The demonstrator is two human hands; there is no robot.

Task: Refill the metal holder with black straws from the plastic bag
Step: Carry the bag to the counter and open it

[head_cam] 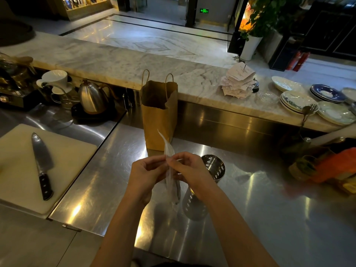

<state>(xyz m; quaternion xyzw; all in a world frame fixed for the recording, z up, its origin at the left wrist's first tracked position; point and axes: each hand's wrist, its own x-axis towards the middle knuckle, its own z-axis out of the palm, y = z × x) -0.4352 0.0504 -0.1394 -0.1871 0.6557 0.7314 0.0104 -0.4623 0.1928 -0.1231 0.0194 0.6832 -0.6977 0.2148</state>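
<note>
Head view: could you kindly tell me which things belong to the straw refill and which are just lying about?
Job in hand: plastic bag, pinched by left hand and right hand; black straws inside it; metal holder.
Lying about: knife, cutting board, paper bag, kettle, plates, receipts.

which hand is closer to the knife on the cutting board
Left. The left hand is to the right of the knife, pinching the plastic bag; the right hand holds the same bag farther right, beside the metal holder.
</note>
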